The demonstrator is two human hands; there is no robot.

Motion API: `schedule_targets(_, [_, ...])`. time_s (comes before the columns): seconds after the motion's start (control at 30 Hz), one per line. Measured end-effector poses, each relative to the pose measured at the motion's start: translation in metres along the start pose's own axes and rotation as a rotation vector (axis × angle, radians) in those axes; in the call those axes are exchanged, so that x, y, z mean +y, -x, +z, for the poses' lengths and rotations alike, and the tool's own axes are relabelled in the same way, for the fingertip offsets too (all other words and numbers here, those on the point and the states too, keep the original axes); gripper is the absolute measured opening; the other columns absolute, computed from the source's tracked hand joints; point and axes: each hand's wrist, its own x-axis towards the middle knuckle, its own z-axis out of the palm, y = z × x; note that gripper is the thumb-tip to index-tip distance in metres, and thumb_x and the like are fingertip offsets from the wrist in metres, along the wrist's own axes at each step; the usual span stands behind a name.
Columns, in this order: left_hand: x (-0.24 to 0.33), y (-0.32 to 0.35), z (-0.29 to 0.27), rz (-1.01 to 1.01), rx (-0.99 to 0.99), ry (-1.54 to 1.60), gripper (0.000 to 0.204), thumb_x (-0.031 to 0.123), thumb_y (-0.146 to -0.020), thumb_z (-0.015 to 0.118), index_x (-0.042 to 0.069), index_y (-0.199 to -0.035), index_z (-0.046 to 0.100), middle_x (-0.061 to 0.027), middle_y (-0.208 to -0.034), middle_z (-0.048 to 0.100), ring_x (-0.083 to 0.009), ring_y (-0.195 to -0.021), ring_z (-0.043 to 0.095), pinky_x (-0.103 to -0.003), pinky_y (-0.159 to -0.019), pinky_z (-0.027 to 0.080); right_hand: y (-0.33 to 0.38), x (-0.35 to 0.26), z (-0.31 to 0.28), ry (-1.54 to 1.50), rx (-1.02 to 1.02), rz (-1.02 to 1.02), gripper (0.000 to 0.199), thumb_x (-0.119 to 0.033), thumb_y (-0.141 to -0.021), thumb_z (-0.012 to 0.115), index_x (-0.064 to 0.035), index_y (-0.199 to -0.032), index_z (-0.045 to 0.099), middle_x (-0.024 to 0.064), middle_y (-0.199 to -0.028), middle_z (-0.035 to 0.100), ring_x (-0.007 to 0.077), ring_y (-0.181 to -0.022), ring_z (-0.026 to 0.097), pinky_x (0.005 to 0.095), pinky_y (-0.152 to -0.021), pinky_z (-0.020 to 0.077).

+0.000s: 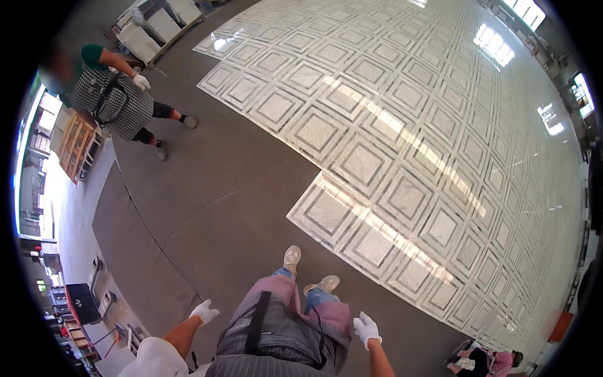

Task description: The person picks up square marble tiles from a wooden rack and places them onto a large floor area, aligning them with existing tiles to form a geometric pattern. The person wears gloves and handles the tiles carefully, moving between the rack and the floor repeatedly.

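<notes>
Evidently both hands were down by the wearer's sides, each in a white work glove. The left hand (204, 311) hung left of the grey striped apron (282, 339), its fingers and thumb parted and its grip slack and fairly wide. On the other side, the right hand (366, 330) had its fingers loosely spread, the grip likewise relaxed; of the two, it was nearer the marble tiles (361, 160). Those lay ahead and to the right, a broad polished field of pale squares with nested grey borders, its near edge stepping in and out along the dark grey floor (220, 163). Bright bands of light crossed them.

Pale, dusty shoes (292, 257) stood on the floor, just short of that edge. A thin crack (207, 204) ran across the floor to their left. Farther off at the upper left, a co-worker (113, 100) in a checked apron and green sleeves stood near a wooden pallet (76, 143), well apart from the wearer. Another person (499, 362), in pink, showed beside the tiles at the lower right.
</notes>
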Motion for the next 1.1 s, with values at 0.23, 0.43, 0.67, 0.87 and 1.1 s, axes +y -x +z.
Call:
schedule_targets(0.23, [0.009, 0.011, 0.011, 0.195, 0.063, 0.067, 0.072, 0.044, -0.082, 0.057, 0.0, -0.137, 0.042, -0.0208, -0.138, 0.046, -0.0338, -0.129, 0.044, -0.036, -0.108, 0.034, 0.066, -0.008, -0.006, -0.033, -0.015, -0.02, 0.059, -0.023, -0.089, 0.06, 0.0015, -0.138, 0.041, 0.0135, -0.114, 0.062, 0.0233, -0.09, 0.064, 0.0357, -0.077, 0.0538])
schedule_targets(0.43, [0.033, 0.02, 0.015, 0.353, 0.073, 0.089, 0.056, 0.042, -0.083, 0.056, 0.003, -0.124, 0.058, -0.0172, -0.13, 0.055, -0.0322, -0.121, 0.051, -0.037, -0.102, 0.04, -0.012, 0.079, -0.022, 0.025, -0.063, -0.225, 0.047, -0.029, -0.091, 0.062, -0.0124, -0.133, 0.05, 0.0002, -0.086, 0.063, 0.0121, -0.059, 0.05, 0.0293, -0.05, 0.0433])
schedule_targets(0.67, [0.036, 0.024, 0.041, 0.335, -0.003, 0.19, 0.046, 0.04, -0.082, 0.056, 0.003, -0.108, 0.067, -0.0156, -0.104, 0.068, -0.0301, -0.1, 0.062, -0.039, -0.087, 0.047, 0.014, 0.075, -0.023, 0.223, 0.144, -0.528, 0.035, -0.03, -0.091, 0.06, -0.0044, -0.114, 0.063, 0.0019, -0.077, 0.063, 0.0151, -0.061, 0.053, 0.0316, -0.057, 0.0456])
schedule_targets(0.87, [0.052, 0.039, 0.041, 0.372, -0.006, 0.039, 0.042, 0.036, -0.081, 0.054, 0.001, -0.099, 0.068, -0.016, -0.089, 0.069, -0.0259, -0.084, 0.066, -0.04, -0.076, 0.049, 0.065, 0.041, -0.024, 0.201, 0.129, -0.355, 0.035, -0.034, -0.087, 0.057, -0.0014, -0.098, 0.066, 0.0026, -0.073, 0.063, 0.0209, -0.065, 0.054, 0.0362, -0.065, 0.0455])
schedule_targets(1.1, [0.09, 0.061, 0.024, 0.382, 0.028, -0.145, 0.039, 0.031, -0.079, 0.051, 0.003, -0.098, 0.068, -0.0157, -0.09, 0.069, -0.0304, -0.088, 0.066, -0.041, -0.077, 0.049, 0.066, 0.048, -0.038, 0.328, 0.17, -0.347, 0.04, -0.038, -0.085, 0.053, -0.0015, -0.095, 0.066, 0.0097, -0.078, 0.063, 0.0201, -0.072, 0.056, 0.0366, -0.07, 0.0455])
